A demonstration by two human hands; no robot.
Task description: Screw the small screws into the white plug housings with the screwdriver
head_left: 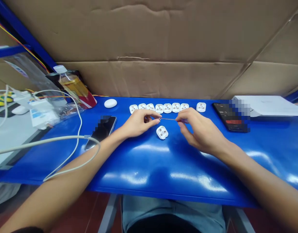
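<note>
My left hand (139, 123) and my right hand (197, 129) hover over the blue table (163, 165), fingers pinched. Between them runs a thin metal tool (169, 119), like tweezers; the right hand grips its handle end, and the left fingertips pinch at its tip, where something too small to name may sit. Just below the tool lies one white plastic plug part (162, 132) with metal contacts. A row of several similar white parts (158, 107) lines the table behind the hands, with one more (201, 106) set apart to the right.
A dark phone (101, 131) lies left of my hands, another phone (230, 118) right. A white oval object (110, 103), a drink bottle (72, 84), white cables (66, 142) and plastic bags sit left. A white box (267, 105) is at far right. Cardboard walls stand behind.
</note>
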